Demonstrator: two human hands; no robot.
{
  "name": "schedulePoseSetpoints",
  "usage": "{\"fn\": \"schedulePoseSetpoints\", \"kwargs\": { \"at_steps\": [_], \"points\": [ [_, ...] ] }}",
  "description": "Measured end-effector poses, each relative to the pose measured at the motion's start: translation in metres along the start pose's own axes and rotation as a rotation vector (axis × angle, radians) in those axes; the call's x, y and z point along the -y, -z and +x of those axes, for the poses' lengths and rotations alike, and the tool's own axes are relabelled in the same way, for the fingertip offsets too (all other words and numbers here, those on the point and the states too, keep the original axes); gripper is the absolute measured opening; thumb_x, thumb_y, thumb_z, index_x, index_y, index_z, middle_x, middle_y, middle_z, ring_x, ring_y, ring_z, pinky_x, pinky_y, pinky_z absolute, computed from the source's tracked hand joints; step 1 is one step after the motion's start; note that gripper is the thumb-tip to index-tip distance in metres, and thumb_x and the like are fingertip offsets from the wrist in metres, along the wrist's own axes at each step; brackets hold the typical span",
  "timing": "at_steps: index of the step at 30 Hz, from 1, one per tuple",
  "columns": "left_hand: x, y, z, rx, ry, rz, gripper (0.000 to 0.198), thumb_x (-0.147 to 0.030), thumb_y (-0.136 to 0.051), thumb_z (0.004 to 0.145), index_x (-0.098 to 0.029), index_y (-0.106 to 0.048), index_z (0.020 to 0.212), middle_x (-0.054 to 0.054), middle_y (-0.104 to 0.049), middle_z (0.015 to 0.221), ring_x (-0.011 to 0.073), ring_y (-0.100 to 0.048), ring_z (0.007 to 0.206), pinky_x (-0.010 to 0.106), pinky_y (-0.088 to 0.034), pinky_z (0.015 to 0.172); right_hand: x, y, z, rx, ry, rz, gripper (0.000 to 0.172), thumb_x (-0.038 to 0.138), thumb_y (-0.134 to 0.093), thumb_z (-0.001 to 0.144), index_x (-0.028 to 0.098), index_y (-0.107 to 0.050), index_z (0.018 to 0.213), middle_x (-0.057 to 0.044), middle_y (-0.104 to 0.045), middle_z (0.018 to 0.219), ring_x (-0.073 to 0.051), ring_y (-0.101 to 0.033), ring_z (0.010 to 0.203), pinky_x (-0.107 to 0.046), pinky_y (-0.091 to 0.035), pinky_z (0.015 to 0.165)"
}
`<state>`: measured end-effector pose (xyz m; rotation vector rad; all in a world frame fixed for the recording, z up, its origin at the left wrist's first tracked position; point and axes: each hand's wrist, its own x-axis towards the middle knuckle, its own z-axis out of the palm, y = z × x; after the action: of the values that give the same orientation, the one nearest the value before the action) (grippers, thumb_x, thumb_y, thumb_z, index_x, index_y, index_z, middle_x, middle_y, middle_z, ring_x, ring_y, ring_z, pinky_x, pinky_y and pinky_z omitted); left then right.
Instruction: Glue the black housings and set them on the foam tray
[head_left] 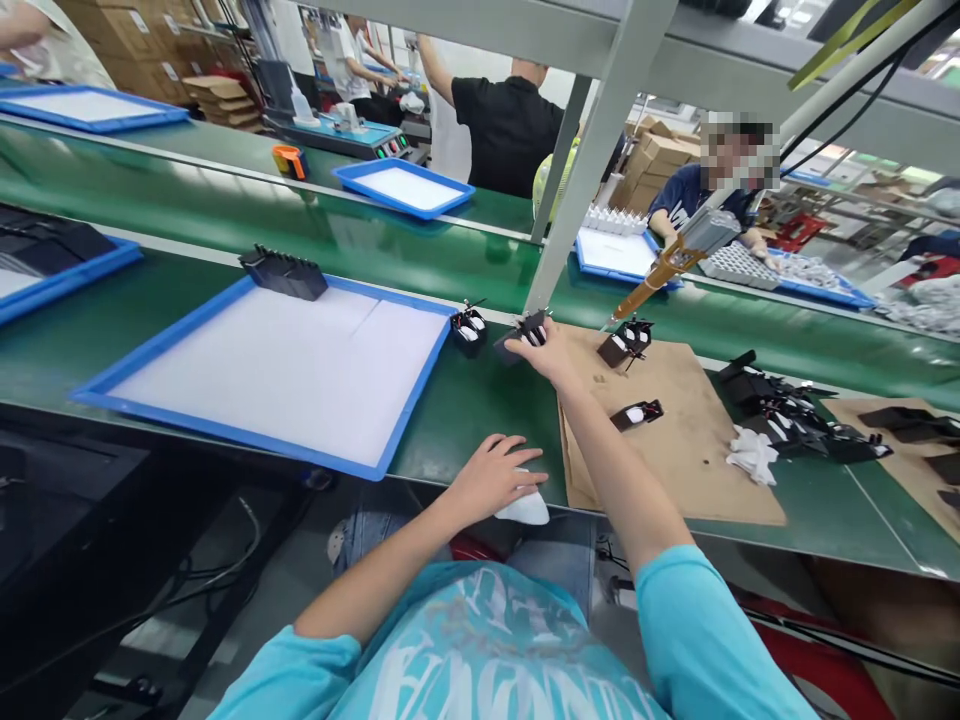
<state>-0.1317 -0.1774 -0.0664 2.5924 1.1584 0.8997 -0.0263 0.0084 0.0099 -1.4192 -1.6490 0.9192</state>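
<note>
My right hand (546, 352) reaches across the green bench, its fingers closed round a black box-shaped part (516, 340) with white and dark bits at its end. A similar black part (469, 330) stands just left of it. My left hand (491, 478) lies at the bench's front edge with its fingers stretched out. Under those fingers is a white pad or folded cloth (529, 509), partly covered. On the brown cardboard sheet (675, 480), one black part (627, 343) stands at the back and another black part (637, 414) lies nearer me.
Left of my hands lies a blue-rimmed tray (382, 462) with a row of black parts (283, 273) along its back. A handled screwdriver-like tool (660, 270) hangs over the cardboard. A heap of black parts (795, 410) and a crumpled white cloth (752, 455) lie right. People work beyond.
</note>
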Motion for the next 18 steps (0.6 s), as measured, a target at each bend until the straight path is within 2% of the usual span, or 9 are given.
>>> {"fn": "schedulePoseSetpoints", "kwargs": {
  "at_steps": [4,6,8,11,13,15,18],
  "points": [
    [0.013,-0.001,0.003,-0.055,0.027,-0.030,0.016,-0.026,-0.060,0.090,-0.030,-0.074,0.097,0.000,-0.073,0.110,0.0224,-0.063,0.108,0.038,-0.052,0.088,0.008,-0.024,0.031,-0.044,-0.059,-0.230,0.065,0.040,-0.079,0.055,0.018,-0.055,0.111,-0.013,-0.041,0.125,-0.032,-0.050,0.115,-0.048,-0.040,0.102],
    [0.023,0.007,0.004,-0.073,0.114,-0.012,0.015,-0.023,-0.059,0.090,-0.025,-0.074,0.094,0.003,-0.074,0.100,0.0201,-0.066,0.098,0.036,-0.053,0.085,0.007,-0.036,0.033,-0.063,-0.084,-0.314,0.067,0.039,-0.078,0.056,0.016,-0.053,0.114,-0.017,-0.039,0.126,-0.037,-0.046,0.120,-0.051,-0.041,0.100],
    [0.034,0.022,0.002,-0.103,0.233,0.056,0.016,-0.021,-0.058,0.090,-0.022,-0.074,0.091,0.006,-0.074,0.097,0.0222,-0.065,0.098,0.042,-0.051,0.089,0.004,-0.047,0.029,-0.084,-0.098,-0.375,0.067,0.040,-0.076,0.060,0.015,-0.052,0.117,-0.020,-0.037,0.130,-0.042,-0.041,0.125,-0.054,-0.041,0.098],
    [0.051,0.046,-0.009,-0.208,0.403,0.252,0.015,-0.019,-0.061,0.087,-0.021,-0.074,0.081,0.012,-0.068,0.118,0.0335,-0.054,0.119,0.061,-0.039,0.102,0.000,-0.062,0.021,-0.099,-0.103,-0.421,0.066,0.043,-0.069,0.069,0.015,-0.047,0.125,-0.024,-0.026,0.143,-0.045,-0.035,0.130,-0.057,-0.041,0.097],
    [0.061,0.059,-0.020,-0.249,0.500,0.359,0.015,-0.018,-0.062,0.085,-0.021,-0.073,0.075,0.011,-0.062,0.130,0.0394,-0.045,0.130,0.070,-0.031,0.104,0.001,-0.071,0.017,-0.092,-0.104,-0.431,0.067,0.045,-0.065,0.074,0.016,-0.043,0.130,-0.024,-0.017,0.151,-0.046,-0.032,0.132,-0.058,-0.042,0.096],
    [0.069,0.065,-0.030,-0.220,0.581,0.379,0.016,-0.019,-0.059,0.086,-0.022,-0.073,0.078,0.009,-0.062,0.131,0.0411,-0.044,0.130,0.072,-0.033,0.102,0.005,-0.080,0.014,-0.070,-0.106,-0.426,0.068,0.045,-0.064,0.076,0.017,-0.040,0.133,-0.023,-0.013,0.154,-0.045,-0.032,0.133,-0.058,-0.042,0.096],
    [0.076,0.068,-0.038,-0.126,0.693,0.365,0.023,-0.022,-0.051,0.090,-0.021,-0.074,0.087,0.007,-0.061,0.133,0.0371,-0.049,0.126,0.064,-0.039,0.103,0.013,-0.094,0.010,-0.029,-0.097,-0.396,0.069,0.043,-0.065,0.075,0.018,-0.039,0.135,-0.022,-0.012,0.156,-0.045,-0.035,0.133,-0.058,-0.042,0.097]
  ]
}}
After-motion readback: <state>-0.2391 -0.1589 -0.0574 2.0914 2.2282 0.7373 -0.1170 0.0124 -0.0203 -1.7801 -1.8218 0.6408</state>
